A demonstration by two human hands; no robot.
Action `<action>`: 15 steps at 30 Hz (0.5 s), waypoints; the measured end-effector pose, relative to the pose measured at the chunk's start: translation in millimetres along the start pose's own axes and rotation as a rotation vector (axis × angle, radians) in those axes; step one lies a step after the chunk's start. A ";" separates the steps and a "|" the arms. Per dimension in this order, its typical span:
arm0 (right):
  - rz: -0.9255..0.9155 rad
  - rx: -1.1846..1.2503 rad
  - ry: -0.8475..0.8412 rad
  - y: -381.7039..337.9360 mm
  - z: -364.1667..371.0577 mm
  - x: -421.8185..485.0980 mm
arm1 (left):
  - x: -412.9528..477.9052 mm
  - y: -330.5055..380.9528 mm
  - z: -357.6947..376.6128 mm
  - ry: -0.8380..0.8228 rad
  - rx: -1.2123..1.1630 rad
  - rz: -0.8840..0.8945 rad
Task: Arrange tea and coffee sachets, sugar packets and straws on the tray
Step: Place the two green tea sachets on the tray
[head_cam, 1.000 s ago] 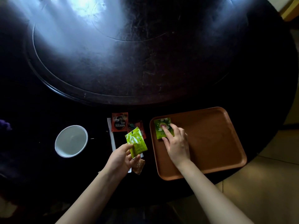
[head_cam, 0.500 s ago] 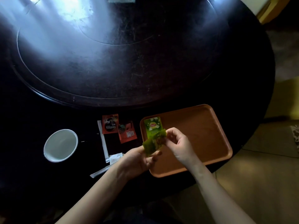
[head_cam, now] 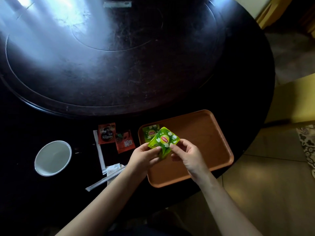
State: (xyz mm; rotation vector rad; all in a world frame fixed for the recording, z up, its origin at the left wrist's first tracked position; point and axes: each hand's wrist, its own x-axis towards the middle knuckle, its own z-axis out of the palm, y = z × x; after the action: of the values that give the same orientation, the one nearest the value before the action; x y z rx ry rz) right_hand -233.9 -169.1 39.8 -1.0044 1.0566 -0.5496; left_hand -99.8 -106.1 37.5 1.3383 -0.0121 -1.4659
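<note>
Both hands pinch a green Lipton tea sachet (head_cam: 164, 140) above the left end of the brown tray (head_cam: 201, 138). My left hand (head_cam: 144, 155) grips its lower left edge and my right hand (head_cam: 187, 154) its lower right edge. A second green tea sachet (head_cam: 149, 133) lies flat in the tray's far left corner, partly hidden by the held one. Left of the tray, on the dark table, lie two red coffee sachets (head_cam: 106, 133) (head_cam: 125, 141), a wrapped straw (head_cam: 99, 152), another wrapped straw (head_cam: 100, 181) and white sugar packets (head_cam: 113, 168).
A white bowl (head_cam: 53, 158) stands on the table at the left. A large dark turntable (head_cam: 110, 53) fills the table's far part. Tiled floor (head_cam: 265, 193) and a yellow seat (head_cam: 293, 97) lie beyond the table's right edge.
My right hand left the sachet it had laid in the tray and met my left hand. The second green sachet, first in my left hand alone, is now in both hands, printed face up.
</note>
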 end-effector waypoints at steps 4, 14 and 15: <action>-0.018 -0.026 0.037 -2.1 -1.6 1.7 | 0.5 -4.9 9.2 -0.003 -0.052 -0.043; -0.016 -0.025 0.099 -5.4 -7.2 19.7 | 5.2 -6.1 14.4 0.021 -0.057 -0.066; -0.018 -0.031 0.099 -5.3 -7.9 20.6 | 6.3 -6.9 14.8 0.022 -0.073 -0.071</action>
State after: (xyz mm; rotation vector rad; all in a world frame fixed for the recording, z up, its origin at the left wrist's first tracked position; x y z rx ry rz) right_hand -232.0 -191.0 34.1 -1.0228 1.1478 -0.6047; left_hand -113.3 -116.6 34.3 1.3070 0.1036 -1.4967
